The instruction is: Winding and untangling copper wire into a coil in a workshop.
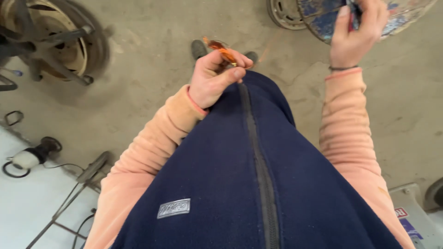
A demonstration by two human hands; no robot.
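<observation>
Now my left hand pinches an orange clip at twelve o'clock, fingers closed for grip. My right hand, at two, clasps a dark object against the blue disc.

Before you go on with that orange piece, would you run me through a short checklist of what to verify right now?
1. Left hand grips the orange piece: ok, pinched between thumb and fingers.
2. Right hand holds its small dark item: ok, though what it is, cannot tell.
3. Both hands apart: ok.
4. Concrete floor underfoot free of trip hazards: not ok, a wheel lies close on the left.
5. Blue worn disc steady: cannot tell.
</observation>
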